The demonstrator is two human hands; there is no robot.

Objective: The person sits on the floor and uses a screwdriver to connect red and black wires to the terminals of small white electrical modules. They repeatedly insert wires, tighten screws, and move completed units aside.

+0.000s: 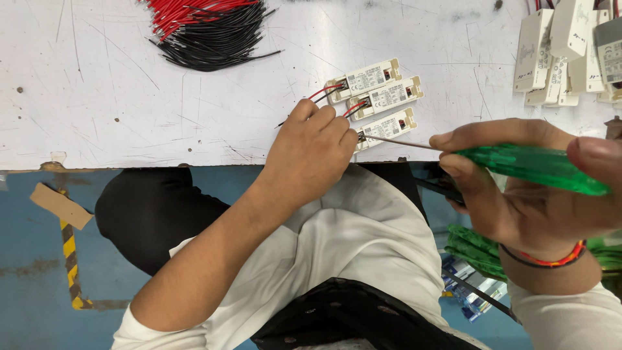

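White scratched table [129, 97]: three white driver boxes [385, 97] in row; left hand [311, 152] pinches wires at nearest box; right hand [518, 194] grips one green screwdriver [531, 167].

A bundle of red wires [188, 14] lies at the top edge of the white, scratched counter [116, 110], with a bundle of black wires [217, 45] touching it just below. A stack of white rectangular housings [567, 52] occupies the counter's top right corner. Below the counter edge, the floor [32, 259] is blue. A brown cardboard scrap [60, 205] lies on it, touching a yellow-and-black striped marking [70, 259]. Green packets [476, 249] lie at lower right.
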